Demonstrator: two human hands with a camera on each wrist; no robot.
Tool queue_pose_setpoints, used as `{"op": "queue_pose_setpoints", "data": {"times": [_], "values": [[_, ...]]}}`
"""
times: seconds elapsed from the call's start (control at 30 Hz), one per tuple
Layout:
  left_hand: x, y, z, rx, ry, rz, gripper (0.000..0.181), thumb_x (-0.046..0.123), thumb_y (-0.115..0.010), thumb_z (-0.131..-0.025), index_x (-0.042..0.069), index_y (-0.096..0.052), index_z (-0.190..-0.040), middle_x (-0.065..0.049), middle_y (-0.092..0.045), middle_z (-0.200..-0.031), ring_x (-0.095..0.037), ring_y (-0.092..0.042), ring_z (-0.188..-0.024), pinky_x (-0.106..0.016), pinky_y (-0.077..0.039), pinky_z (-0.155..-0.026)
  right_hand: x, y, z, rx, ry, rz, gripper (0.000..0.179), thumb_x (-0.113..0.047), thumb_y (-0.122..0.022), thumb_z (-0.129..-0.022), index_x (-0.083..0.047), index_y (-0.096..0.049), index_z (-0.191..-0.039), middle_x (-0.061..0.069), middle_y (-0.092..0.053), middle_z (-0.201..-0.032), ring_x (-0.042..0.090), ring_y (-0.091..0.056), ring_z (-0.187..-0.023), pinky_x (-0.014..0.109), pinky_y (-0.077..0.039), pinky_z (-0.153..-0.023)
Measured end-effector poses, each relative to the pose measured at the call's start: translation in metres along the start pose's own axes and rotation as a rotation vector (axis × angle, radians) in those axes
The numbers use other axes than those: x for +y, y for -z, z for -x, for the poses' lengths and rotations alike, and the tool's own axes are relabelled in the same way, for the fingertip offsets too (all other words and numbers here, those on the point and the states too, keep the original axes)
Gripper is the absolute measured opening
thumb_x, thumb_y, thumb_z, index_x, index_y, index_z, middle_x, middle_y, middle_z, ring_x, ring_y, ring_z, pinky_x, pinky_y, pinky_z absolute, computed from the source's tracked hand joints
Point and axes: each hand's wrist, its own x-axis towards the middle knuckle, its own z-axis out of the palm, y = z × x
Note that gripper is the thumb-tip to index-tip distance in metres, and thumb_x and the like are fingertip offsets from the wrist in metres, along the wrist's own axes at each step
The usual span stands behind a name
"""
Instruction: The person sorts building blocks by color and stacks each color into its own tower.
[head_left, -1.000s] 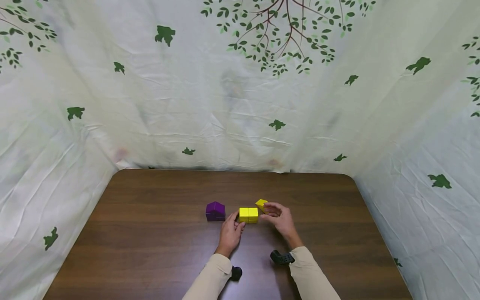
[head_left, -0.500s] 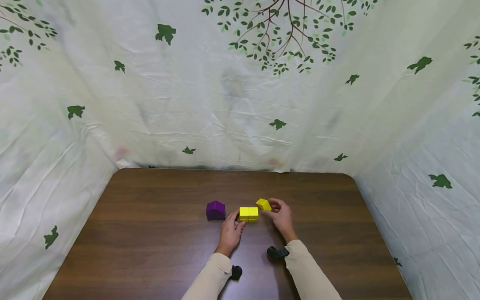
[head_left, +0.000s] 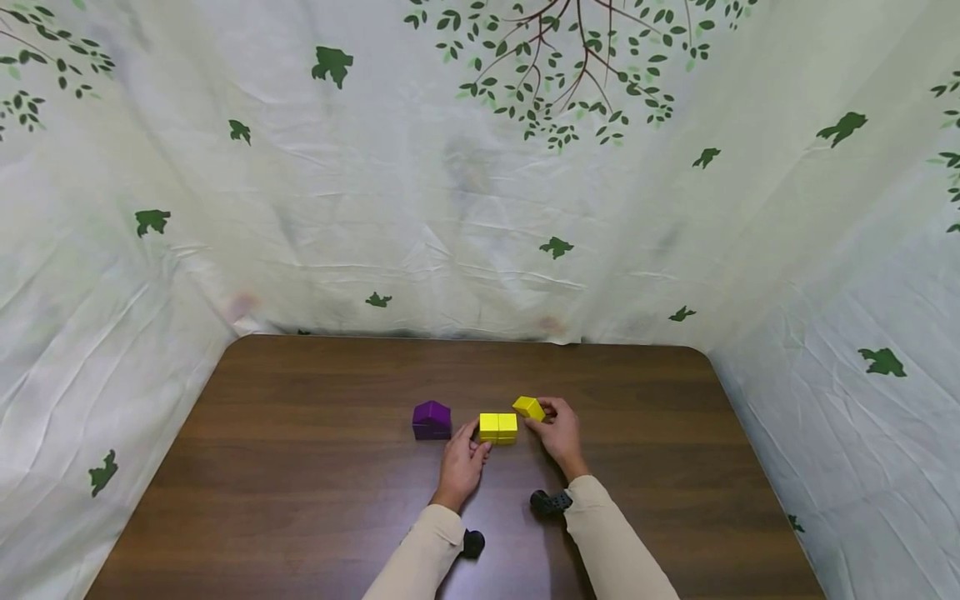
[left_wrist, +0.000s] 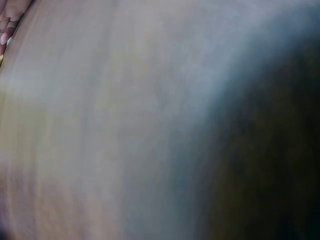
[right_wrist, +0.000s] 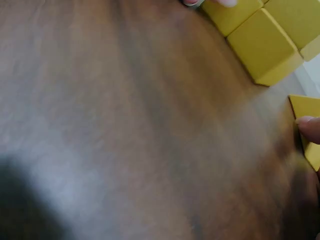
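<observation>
In the head view a stack of yellow blocks (head_left: pixel 498 427) stands on the brown table, its faces split by seams. My left hand (head_left: pixel 459 468) holds its left side, thumb at the front and a finger along the side. My right hand (head_left: pixel 559 434) pinches a yellow triangular block (head_left: pixel 528 408), tilted, just right of the stack and apart from it. The right wrist view shows my right thumb (right_wrist: pixel 310 129) on that triangular block, with the stack (right_wrist: pixel 265 47) above. Blur fills most of the left wrist view; only fingers (left_wrist: pixel 11 22) show at its corner.
Left of my left hand stands a purple house-shaped block stack (head_left: pixel 432 421). The brown table (head_left: pixel 300 467) meets a white leaf-print cloth (head_left: pixel 480 208) at its back and sides. Black devices sit at both wrists.
My right hand has shifted slightly and taken a pinching hold of the triangular block, which has turned and moved a little right. My left hand and both stacks stay in place.
</observation>
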Motion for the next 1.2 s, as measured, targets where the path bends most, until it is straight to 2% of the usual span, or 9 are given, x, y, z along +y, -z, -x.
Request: {"op": "queue_pose_setpoints", "data": {"times": [0.27,0.57,1.0,1.2], "values": [[0.0018,0.002,0.0008,-0.002,0.024,-0.009,0.045,-0.001,-0.065,-0.089,-0.01,-0.051,-0.131,-0.009,-0.058,-0.094,-0.008,-0.054,-0.066,-0.021,-0.048,-0.058,0.0027,0.0006,0.003,-0.011,0.028,-0.046,0.034,-0.005,-0.078,-0.079,0.003,-0.067,-0.11,0.016,-0.064,-0.104,0.029,-0.058,-0.091,0.044,-0.051,-0.083],[0.0011,0.0023,0.0019,-0.013,0.054,-0.003,0.046,-0.001,-0.065,-0.089,-0.009,-0.05,-0.132,-0.01,-0.058,-0.094,-0.01,-0.055,-0.067,-0.02,-0.048,-0.059,0.0027,-0.0004,0.0052,-0.007,0.023,-0.059,0.035,-0.004,-0.078,-0.079,0.001,-0.067,-0.111,0.015,-0.065,-0.104,0.029,-0.058,-0.091,0.043,-0.05,-0.082],[0.0023,0.0012,0.0019,-0.012,0.035,-0.018,0.045,0.001,-0.065,-0.089,-0.009,-0.051,-0.132,-0.01,-0.059,-0.095,-0.009,-0.054,-0.067,-0.021,-0.048,-0.06,0.0073,0.0039,0.0063,0.002,0.073,-0.067,0.034,-0.005,-0.078,-0.08,0.002,-0.068,-0.111,0.015,-0.066,-0.103,0.027,-0.059,-0.089,0.04,-0.051,-0.08],[0.004,0.0026,0.0005,-0.011,0.043,-0.011,0.045,0.001,-0.065,-0.089,-0.009,-0.051,-0.131,-0.01,-0.059,-0.095,-0.01,-0.054,-0.067,-0.022,-0.048,-0.061,0.0049,0.0078,0.0059,-0.015,0.057,-0.098,0.035,-0.006,-0.076,-0.081,0.002,-0.067,-0.115,0.016,-0.066,-0.103,0.03,-0.06,-0.089,0.044,-0.051,-0.081]]}}
